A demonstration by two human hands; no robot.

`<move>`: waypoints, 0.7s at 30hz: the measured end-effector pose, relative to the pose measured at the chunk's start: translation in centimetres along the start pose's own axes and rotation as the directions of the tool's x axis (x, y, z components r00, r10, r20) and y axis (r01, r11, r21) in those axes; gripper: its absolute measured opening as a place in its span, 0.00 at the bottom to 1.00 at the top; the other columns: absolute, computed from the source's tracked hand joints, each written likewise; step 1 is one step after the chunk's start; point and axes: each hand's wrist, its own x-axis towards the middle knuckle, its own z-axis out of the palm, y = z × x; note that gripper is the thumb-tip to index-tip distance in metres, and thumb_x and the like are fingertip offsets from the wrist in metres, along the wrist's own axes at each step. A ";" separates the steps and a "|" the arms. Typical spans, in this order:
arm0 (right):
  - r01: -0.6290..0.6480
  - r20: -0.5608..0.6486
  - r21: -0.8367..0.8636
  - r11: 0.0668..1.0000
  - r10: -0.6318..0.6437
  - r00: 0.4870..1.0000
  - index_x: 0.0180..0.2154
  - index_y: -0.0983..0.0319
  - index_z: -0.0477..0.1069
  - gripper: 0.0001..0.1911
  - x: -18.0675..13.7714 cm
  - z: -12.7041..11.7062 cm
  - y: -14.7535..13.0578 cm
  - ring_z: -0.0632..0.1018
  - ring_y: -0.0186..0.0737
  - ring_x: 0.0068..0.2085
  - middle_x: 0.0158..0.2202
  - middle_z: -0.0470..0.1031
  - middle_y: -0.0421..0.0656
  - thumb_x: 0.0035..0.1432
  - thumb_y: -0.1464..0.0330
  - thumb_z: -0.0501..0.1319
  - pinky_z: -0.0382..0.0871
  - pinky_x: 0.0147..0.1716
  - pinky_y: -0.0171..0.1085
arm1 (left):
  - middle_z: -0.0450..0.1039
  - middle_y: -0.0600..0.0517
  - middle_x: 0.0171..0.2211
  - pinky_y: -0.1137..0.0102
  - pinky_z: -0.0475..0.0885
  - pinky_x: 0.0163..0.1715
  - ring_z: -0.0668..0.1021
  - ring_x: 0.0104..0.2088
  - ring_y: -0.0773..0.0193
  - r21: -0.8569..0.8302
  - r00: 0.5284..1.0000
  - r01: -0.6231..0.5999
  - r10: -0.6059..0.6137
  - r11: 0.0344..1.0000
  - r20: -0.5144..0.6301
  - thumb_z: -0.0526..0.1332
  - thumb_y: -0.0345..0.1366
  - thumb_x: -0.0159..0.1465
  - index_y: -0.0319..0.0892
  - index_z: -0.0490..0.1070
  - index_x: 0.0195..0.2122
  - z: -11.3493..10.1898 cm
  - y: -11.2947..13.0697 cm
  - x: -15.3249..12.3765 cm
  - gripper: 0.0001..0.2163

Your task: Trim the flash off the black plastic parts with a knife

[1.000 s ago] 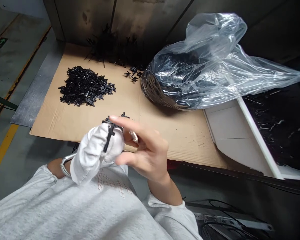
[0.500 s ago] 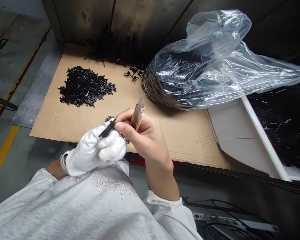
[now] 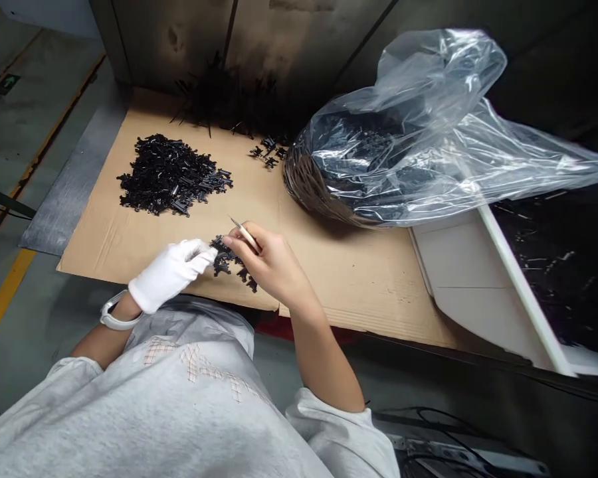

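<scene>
The gloved left hand (image 3: 172, 272) touches small black parts (image 3: 229, 260) on the cardboard (image 3: 353, 265), its fingers' grip unclear, while fingers of the right hand (image 3: 272, 262) pinch a thin blade (image 3: 243, 233).

A brown cardboard sheet (image 3: 359, 279) covers the desk, with a heap of small black plastic parts (image 3: 172, 176) towards its far left and a spiky tangle of black offcuts (image 3: 224, 99) against the metal wall behind. To the right slumps a clear plastic bag (image 3: 428, 133) with more black pieces inside, its near side beside a white bin (image 3: 458, 265). On the grey floor to the left runs a yellow line (image 3: 0, 302).
</scene>
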 end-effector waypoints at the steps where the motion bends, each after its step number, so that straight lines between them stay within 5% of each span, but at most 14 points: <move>1: -0.005 -0.022 -0.102 0.995 0.003 1.000 0.31 0.63 0.70 0.15 0.9 0.4 0.4 0.65 0.30 0.24 0.22 0.67 0.35 0.63 0.59 0.58 0.56 0.26 0.32 | 0.72 0.53 0.27 0.69 0.66 0.36 0.74 0.31 0.64 0.156 1.000 0.009 -0.011 0.988 0.010 0.51 0.42 0.68 0.42 0.66 0.29 0.4 -0.6 0.4 0.14; 5: 0.117 0.096 -0.343 0.932 -0.090 0.991 0.36 0.62 0.72 0.06 6.1 3.4 1.4 0.73 0.38 0.37 0.37 0.75 0.44 0.61 0.67 0.60 0.61 0.36 0.35 | 0.77 0.43 0.36 0.61 0.65 0.38 0.78 0.39 0.52 0.421 0.999 0.045 -0.047 0.906 -0.005 0.50 0.39 0.68 0.39 0.72 0.35 2.5 -2.5 2.1 0.13; 11: 0.117 0.146 -0.339 0.933 -0.070 0.987 0.39 0.66 0.74 0.09 11.2 7.1 2.3 0.74 0.46 0.41 0.43 0.75 0.53 0.54 0.75 0.61 0.64 0.39 0.40 | 0.77 0.38 0.35 0.57 0.65 0.40 0.77 0.41 0.45 0.402 0.980 0.173 -0.114 0.899 -0.165 0.57 0.41 0.64 0.37 0.73 0.32 3.3 -3.1 2.8 0.12; 14: 0.101 0.132 -0.257 0.961 -0.069 0.989 0.35 0.67 0.75 0.07 11.1 6.2 2.5 0.74 0.43 0.38 0.38 0.76 0.51 0.56 0.75 0.58 0.65 0.39 0.40 | 0.76 0.43 0.33 0.61 0.67 0.41 0.78 0.38 0.53 0.260 0.950 0.232 -0.161 0.937 -0.268 0.56 0.45 0.65 0.39 0.70 0.31 2.0 -3.7 2.3 0.14; 19: 0.037 0.091 -0.038 0.999 -0.034 0.995 0.36 0.66 0.74 0.12 8.1 4.2 1.4 0.73 0.34 0.31 0.33 0.76 0.44 0.60 0.63 0.59 0.67 0.32 0.34 | 0.76 0.44 0.40 0.70 0.72 0.35 0.77 0.32 0.67 -0.109 0.909 0.227 -0.251 0.968 -0.333 0.37 0.44 0.71 0.38 0.63 0.50 0.4 -3.9 2.2 0.21; 21: 0.019 0.062 0.098 0.995 -0.025 0.998 0.35 0.65 0.73 0.15 6.3 3.8 0.5 0.74 0.32 0.31 0.33 0.76 0.43 0.58 0.58 0.61 0.68 0.31 0.34 | 0.75 0.43 0.45 0.72 0.73 0.33 0.77 0.34 0.67 -0.357 0.902 0.180 -0.299 0.916 -0.313 0.38 0.46 0.71 0.39 0.61 0.53 0.5 -3.2 2.6 0.21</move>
